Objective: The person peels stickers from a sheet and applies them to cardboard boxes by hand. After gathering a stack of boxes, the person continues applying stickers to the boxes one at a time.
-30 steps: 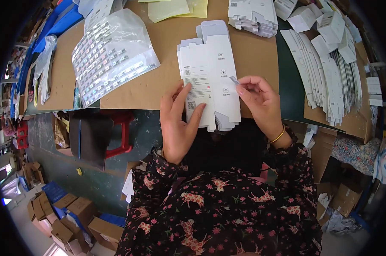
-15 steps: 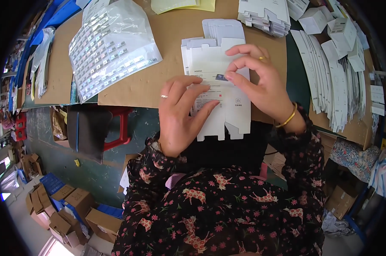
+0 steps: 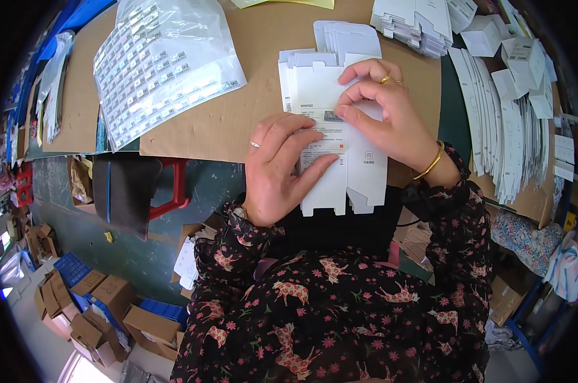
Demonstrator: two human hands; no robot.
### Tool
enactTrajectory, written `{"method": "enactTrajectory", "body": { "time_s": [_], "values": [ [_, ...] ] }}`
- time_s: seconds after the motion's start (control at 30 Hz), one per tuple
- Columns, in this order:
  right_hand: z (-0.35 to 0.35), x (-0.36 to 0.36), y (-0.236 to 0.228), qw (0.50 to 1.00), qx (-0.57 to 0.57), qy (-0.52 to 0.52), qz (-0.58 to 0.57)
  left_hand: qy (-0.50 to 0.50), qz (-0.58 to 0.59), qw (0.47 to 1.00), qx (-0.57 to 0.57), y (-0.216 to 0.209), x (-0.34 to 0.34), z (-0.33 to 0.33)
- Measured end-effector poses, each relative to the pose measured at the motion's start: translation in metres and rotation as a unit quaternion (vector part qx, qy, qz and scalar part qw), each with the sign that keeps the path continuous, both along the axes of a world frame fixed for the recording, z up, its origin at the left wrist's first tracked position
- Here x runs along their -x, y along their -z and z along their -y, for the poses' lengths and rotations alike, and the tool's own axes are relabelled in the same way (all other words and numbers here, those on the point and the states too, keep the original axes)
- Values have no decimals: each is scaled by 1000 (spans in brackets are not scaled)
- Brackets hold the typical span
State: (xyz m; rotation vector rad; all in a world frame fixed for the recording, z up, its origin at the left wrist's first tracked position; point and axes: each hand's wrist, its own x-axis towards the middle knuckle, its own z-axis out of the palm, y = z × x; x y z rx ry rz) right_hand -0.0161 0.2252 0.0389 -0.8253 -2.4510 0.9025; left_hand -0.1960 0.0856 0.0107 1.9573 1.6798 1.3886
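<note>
A flattened white carton [image 3: 365,175] with printed text lies on a stack of similar folded cartons [image 3: 348,39] at the table's front edge. My left hand [image 3: 281,165] rests on the carton's left part, fingers apart and holding nothing. Between the thumb and forefinger of my right hand [image 3: 388,110] is one end of a small silvery-grey rectangular sticker [image 3: 331,116]. The sticker is against the carton's upper printed area, just right of my left fingertips. Whether its whole underside touches cannot be made out.
Left on the brown cardboard table cover [image 3: 193,131] lies a clear-backed sheet of small shiny stickers [image 3: 167,70]. More flat cartons [image 3: 417,25] are piled at the back right, beside rows of folded ones [image 3: 493,127]. A red stool [image 3: 174,188] stands below left, near cardboard boxes [image 3: 152,325].
The sticker, tilted and darker before, now looks flatter and lighter against the carton. My right fingers have come down slightly with it. The whole view has shifted a little.
</note>
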Motion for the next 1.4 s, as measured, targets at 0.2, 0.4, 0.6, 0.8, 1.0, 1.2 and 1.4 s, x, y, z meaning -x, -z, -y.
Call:
{"method": "enactTrajectory", "body": {
  "time_s": [0.2, 0.4, 0.6, 0.8, 1.0, 1.2, 1.4],
  "values": [
    [-2, 2, -3, 1000, 3, -2, 13, 0, -9, 1000, -2, 1, 2, 0],
    [-2, 2, -3, 1000, 1, 0, 19, 1, -7, 1000, -4, 1, 0, -1],
    [-3, 4, -3, 1000, 8, 1, 13, 0, -15, 1000, -3, 1, 0, -1],
    [-4, 5, -4, 1000, -12, -7, 21, 1, -16, 1000, -4, 1, 0, -1],
    [-4, 4, -5, 1000, -1, -8, 21, 2, -18, 1000, -2, 0, 0, 0],
    [-4, 3, -4, 1000, 6, -5, 21, 5, -17, 1000, 1, 0, 0, 0],
    [-3, 4, -2, 1000, -3, -3, 14, 7, -17, 1000, 2, 0, 0, -1]
  ]
}}
